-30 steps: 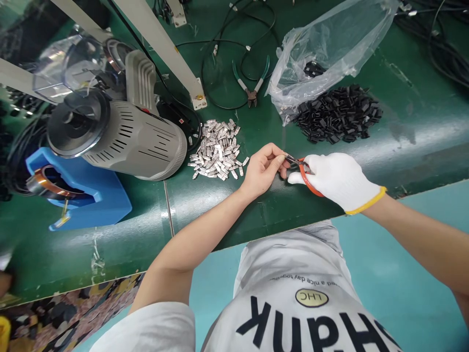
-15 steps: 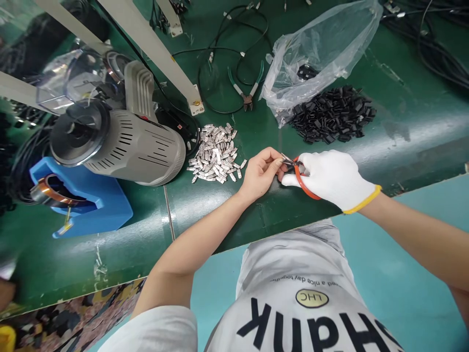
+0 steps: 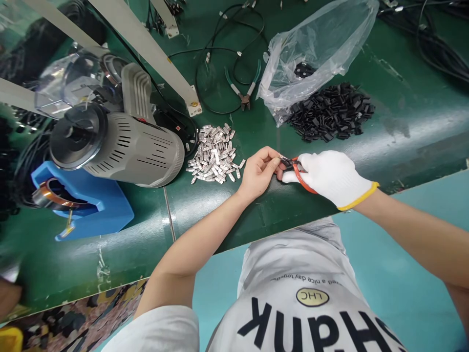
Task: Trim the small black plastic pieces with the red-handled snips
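Observation:
My left hand (image 3: 259,172), bare, is pinched on something small at its fingertips; the fingers cover it and I cannot make it out. White-gloved with a yellow cuff, my right hand (image 3: 331,176) is closed around red-handled pliers (image 3: 305,182). The pliers' dark jaws meet the fingertips of my left hand, just above the green tabletop (image 3: 252,230). Left of my bare hand lies a pile of small silvery metal connector pieces (image 3: 214,154). Beyond my gloved hand is a heap of small black plastic pieces (image 3: 333,112).
A clear plastic bag (image 3: 318,54) lies behind the black heap. Green-handled cutters (image 3: 245,98) rest beside a looped black cable (image 3: 198,78). To the left stand a grey machine (image 3: 132,146), a blue tape dispenser (image 3: 113,205) and a white metal post (image 3: 146,49). Black cables (image 3: 432,63) lie far right.
The pliers and my right hand have shifted very slightly, with the jaws still at my left fingertips. The whole view has moved a little; the piles look the same.

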A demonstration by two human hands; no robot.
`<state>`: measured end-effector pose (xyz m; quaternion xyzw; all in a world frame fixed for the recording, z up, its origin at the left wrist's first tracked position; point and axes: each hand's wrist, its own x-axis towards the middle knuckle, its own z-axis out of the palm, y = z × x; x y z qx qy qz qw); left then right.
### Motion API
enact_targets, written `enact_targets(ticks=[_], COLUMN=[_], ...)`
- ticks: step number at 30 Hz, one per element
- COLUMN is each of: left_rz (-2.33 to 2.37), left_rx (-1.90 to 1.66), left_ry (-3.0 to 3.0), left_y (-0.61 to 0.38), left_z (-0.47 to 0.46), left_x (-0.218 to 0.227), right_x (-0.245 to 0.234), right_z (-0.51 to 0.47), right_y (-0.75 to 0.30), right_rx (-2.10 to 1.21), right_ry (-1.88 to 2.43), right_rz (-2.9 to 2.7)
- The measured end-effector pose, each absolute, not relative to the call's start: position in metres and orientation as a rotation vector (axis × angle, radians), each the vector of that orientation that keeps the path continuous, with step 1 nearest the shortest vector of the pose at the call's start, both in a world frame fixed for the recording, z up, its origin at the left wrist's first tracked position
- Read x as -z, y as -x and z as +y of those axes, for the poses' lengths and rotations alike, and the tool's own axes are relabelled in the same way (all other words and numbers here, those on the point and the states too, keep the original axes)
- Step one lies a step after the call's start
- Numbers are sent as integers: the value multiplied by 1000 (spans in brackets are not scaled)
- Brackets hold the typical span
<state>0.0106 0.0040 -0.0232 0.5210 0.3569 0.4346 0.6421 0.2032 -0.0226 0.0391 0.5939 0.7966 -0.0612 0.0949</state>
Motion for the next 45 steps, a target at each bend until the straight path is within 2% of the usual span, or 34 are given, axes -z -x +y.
enact_targets(ticks=[38,45], left_rz=[779,765], left_rx=[-927,-908], left_ry=[-1155,-1167], left_y=[-11,-10], left_z=[4,5], left_x=[21,18], right_x=[-35,-36], right_z=[-34,-37], right_y=[-211,-209], right_rx=[185,256], right_ry=[-1718,-1839], right_rz=[2449,2426])
